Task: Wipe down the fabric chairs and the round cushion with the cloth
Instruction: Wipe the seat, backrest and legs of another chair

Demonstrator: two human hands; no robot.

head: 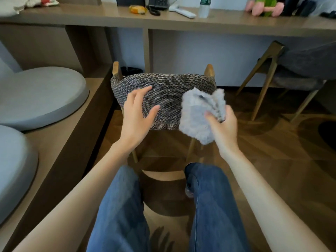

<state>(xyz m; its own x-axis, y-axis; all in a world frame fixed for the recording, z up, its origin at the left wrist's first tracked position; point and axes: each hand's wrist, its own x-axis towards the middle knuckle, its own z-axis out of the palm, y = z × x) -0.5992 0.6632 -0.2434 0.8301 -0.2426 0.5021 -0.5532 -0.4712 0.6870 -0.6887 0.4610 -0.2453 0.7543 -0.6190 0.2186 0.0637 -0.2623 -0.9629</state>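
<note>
Gripping the fluffy grey cloth [196, 113], the right hand [224, 126] holds it at the right end of the backrest of the woven chair [167, 91], fingers curled into the bunched fabric. The left hand [138, 113] rests on the left part of that backrest, fingers straight and spread, grasping nothing. Left of the woven chair, a round grey cushion [40, 95] lies on a low ledge [72, 135]. To its right stands a dark fabric chair [300, 70]; beyond it runs the desk [109, 17].

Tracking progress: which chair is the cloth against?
The central woven-backed chair; the right hand holds the cloth on its backrest. The dark grey chair stands apart.
</note>
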